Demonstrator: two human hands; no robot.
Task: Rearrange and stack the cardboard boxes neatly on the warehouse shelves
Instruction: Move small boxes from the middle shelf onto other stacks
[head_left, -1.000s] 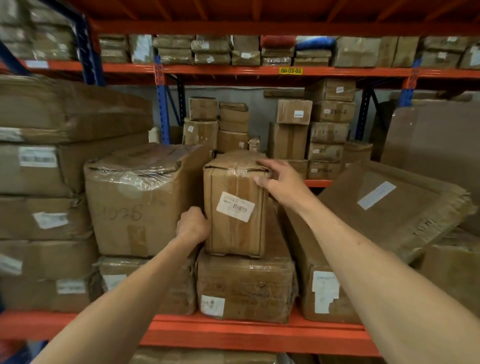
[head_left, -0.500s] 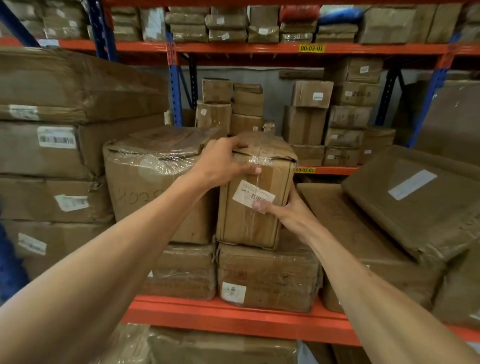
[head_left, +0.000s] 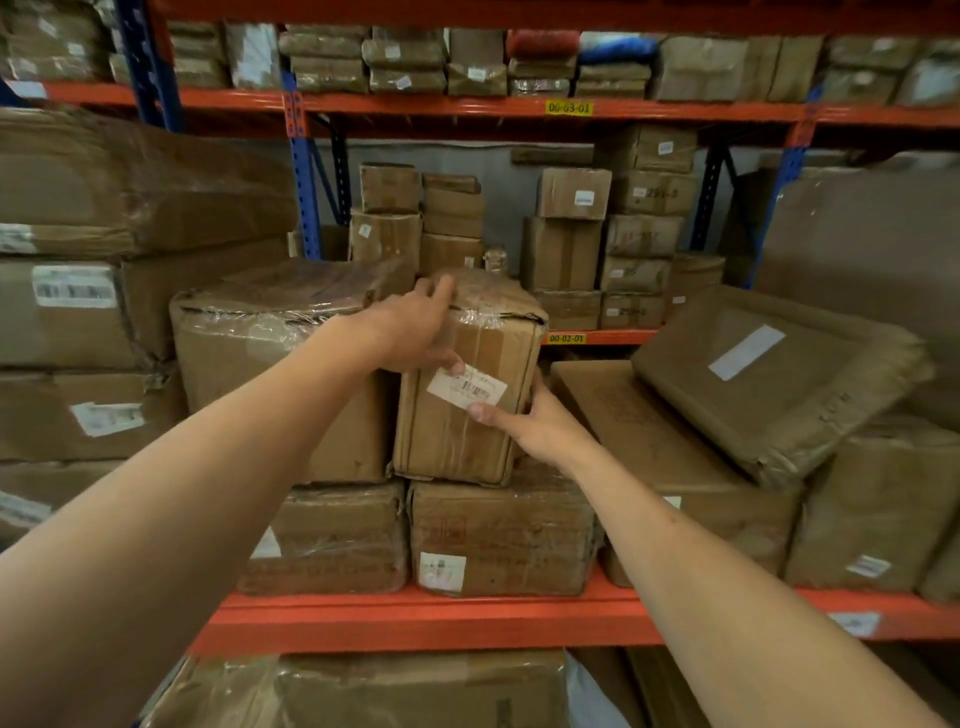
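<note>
both hands on the small upright box (head_left: 462, 395). my left hand (head_left: 415, 332) wraps its top-left corner, thumb on the white label (head_left: 466, 385). right hand (head_left: 535, 423) grips the right side lower down, thumb on the front. box sits on a wrapped box (head_left: 498, 535) on the orange shelf (head_left: 415, 621), against the big wrapped box (head_left: 270, 358) to its left.

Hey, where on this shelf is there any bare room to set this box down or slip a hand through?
Little bare room. The flat box right of the held box offers bare top, bordered by the tilted parcel. A narrow gap above it admits the right hand. Left is crowded: the wrapped box presses close.
</note>
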